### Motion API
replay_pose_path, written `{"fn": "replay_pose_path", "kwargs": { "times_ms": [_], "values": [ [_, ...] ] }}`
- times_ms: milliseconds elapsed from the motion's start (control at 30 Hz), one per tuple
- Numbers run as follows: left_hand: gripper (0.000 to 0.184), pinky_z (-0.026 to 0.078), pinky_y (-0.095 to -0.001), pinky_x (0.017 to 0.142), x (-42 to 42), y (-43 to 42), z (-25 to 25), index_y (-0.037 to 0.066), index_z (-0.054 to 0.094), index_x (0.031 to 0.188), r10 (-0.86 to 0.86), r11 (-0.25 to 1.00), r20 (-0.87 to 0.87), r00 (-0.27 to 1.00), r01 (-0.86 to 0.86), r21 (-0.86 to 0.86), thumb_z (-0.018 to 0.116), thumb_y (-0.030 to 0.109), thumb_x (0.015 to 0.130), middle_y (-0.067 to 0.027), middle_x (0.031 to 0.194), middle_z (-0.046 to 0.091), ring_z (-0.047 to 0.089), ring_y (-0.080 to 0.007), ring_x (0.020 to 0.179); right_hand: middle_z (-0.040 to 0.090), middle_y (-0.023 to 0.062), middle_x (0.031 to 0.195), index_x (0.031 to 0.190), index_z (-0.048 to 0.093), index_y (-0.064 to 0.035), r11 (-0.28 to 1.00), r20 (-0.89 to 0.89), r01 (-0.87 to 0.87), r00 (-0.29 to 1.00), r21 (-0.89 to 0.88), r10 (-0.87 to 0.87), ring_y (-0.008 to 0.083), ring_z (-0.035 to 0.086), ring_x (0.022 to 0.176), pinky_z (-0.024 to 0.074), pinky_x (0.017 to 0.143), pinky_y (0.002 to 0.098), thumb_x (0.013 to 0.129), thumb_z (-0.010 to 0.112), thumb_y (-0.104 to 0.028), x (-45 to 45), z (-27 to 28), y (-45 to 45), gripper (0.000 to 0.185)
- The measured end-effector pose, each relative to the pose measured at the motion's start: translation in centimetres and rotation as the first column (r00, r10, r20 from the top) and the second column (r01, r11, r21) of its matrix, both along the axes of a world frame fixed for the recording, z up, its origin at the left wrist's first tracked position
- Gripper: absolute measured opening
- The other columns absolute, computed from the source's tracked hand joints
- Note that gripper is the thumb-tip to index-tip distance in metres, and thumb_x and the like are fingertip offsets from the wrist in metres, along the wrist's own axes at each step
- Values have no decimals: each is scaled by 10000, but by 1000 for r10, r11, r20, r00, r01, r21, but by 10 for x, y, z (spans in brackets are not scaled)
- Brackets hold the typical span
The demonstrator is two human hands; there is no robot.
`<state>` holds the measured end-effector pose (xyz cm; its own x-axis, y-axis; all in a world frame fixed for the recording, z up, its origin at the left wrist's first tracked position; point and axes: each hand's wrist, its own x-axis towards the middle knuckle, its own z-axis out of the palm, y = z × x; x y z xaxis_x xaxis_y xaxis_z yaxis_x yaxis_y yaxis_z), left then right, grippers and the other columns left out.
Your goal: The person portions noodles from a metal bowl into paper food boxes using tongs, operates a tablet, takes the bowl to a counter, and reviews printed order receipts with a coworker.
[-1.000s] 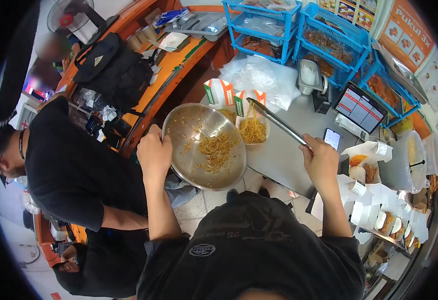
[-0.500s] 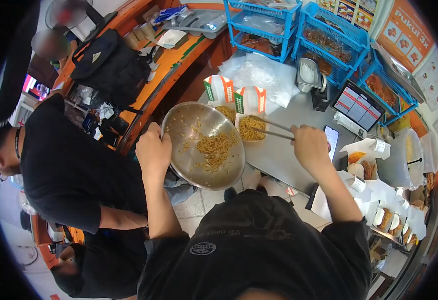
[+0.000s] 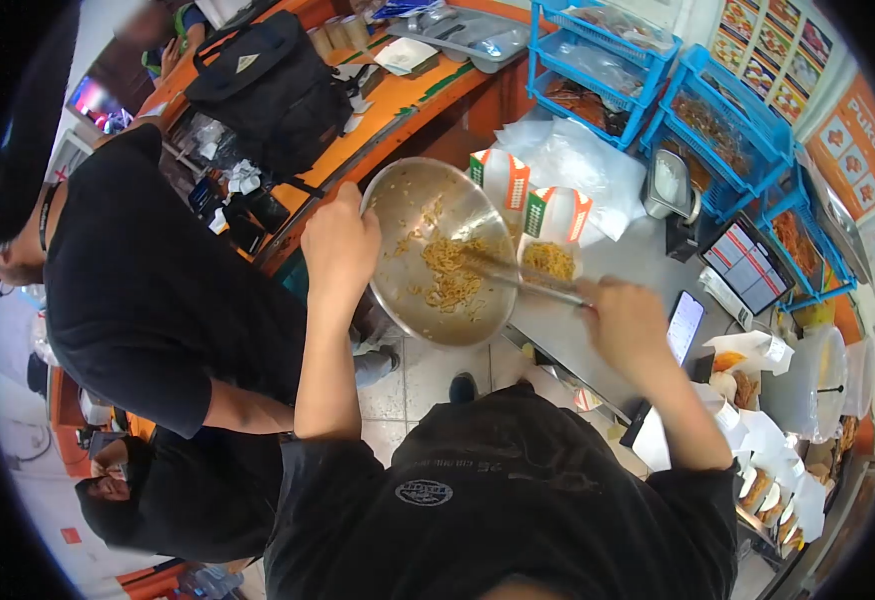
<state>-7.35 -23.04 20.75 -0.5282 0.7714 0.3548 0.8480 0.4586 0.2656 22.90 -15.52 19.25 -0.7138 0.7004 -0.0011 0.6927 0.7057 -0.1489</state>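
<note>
My left hand (image 3: 341, 245) grips the left rim of a tilted steel bowl (image 3: 408, 205). Noodles (image 3: 450, 275) lie in the middle of the bowl, with small scraps stuck around its wall. My right hand (image 3: 620, 325) is closed around metal tongs (image 3: 538, 280), whose tips reach into the noodles in the bowl. Beside the bowl's right rim stands an open paper box (image 3: 558, 212) with noodles (image 3: 550, 261) in it. A second paper box (image 3: 500, 178) stands behind the bowl, its contents mostly hidden by the rim.
A co-worker (image 3: 158, 290) stands at the left, another person (image 3: 188, 490) below. Plastic bags (image 3: 583, 175), blue racks (image 3: 598, 60), a tablet (image 3: 748, 265) and a phone (image 3: 686, 325) are on the metal counter (image 3: 583, 340). Food boxes (image 3: 758, 430) line the right.
The tongs have moved from the noodles in the right paper box into the bowl. My view has shifted, and the bowl appears higher and further right.
</note>
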Motion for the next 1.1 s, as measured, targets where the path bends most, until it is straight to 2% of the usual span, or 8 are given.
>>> {"fn": "replay_pose_path", "kwargs": {
  "times_ms": [100, 267, 300, 400, 500, 700, 800, 1100],
  "values": [
    [127, 501, -507, 684, -8, 15, 1, -21, 538, 854, -21, 1000, -119, 993, 20, -11, 555, 96, 809, -257, 735, 630, 640, -417, 739, 624, 175, 792, 909, 614, -41, 973, -206, -135, 974, -189, 95, 339, 642, 749, 502, 656, 431, 819, 608, -149, -21, -42, -13, 141],
    [113, 521, -467, 643, -13, 29, 10, -38, 565, 858, -61, 998, -233, 971, 53, -40, 541, 40, 779, -229, 699, 636, 655, -384, 692, 621, 176, 789, 1014, 634, -82, 986, -180, 22, 982, -163, -51, 358, 625, 730, 491, 659, 457, 784, 622, -117, -39, -91, 13, 233],
    [108, 522, -462, 636, -15, 32, 11, -33, 573, 852, -65, 997, -247, 967, 52, -56, 542, 33, 772, -225, 695, 637, 656, -381, 687, 621, 172, 789, 1071, 645, -104, 985, -177, 71, 979, -160, -100, 358, 620, 721, 488, 663, 460, 774, 621, -101, -43, -89, 19, 298],
    [106, 526, -448, 619, -20, 41, 10, -15, 595, 840, -76, 995, -293, 953, 52, -89, 546, 17, 752, -211, 690, 639, 659, -373, 677, 619, 180, 777, 894, 605, -29, 984, -338, -5, 940, -177, -56, 361, 629, 727, 491, 633, 459, 796, 612, -103, -45, -73, 3, 122],
    [110, 528, -439, 609, -22, 48, 10, 2, 609, 839, -93, 992, -336, 937, 60, -106, 554, 15, 744, -199, 692, 643, 662, -363, 675, 616, 177, 770, 925, 603, -22, 963, -280, -84, 960, -257, 9, 365, 625, 714, 491, 626, 461, 794, 619, -104, -44, -79, -9, 155],
    [229, 529, -424, 582, -28, 59, 6, 3, 638, 967, -110, 978, -404, 908, 27, -208, 561, 27, 753, -179, 686, 646, 669, -331, 657, 613, 176, 768, 943, 618, -22, 973, -267, 16, 960, -231, -79, 350, 627, 741, 490, 645, 457, 788, 634, -113, -40, -90, 18, 180],
    [319, 531, -410, 570, -26, 62, 5, -5, 634, 1064, -110, 979, -421, 900, 26, -201, 562, 28, 754, -170, 681, 648, 672, -313, 644, 614, 164, 767, 945, 625, -36, 931, -340, -179, 938, -317, 65, 349, 630, 723, 494, 634, 454, 786, 640, -122, -35, -84, 9, 181],
    [276, 533, -389, 553, -18, 83, 11, -6, 650, 1009, -153, 975, -500, 853, 46, -219, 579, 24, 744, -151, 673, 652, 677, -293, 640, 613, 154, 759, 895, 604, -56, 994, -350, -8, 936, -112, -32, 351, 632, 703, 498, 597, 452, 789, 615, -142, -42, -143, 37, 137]
  ]
}}
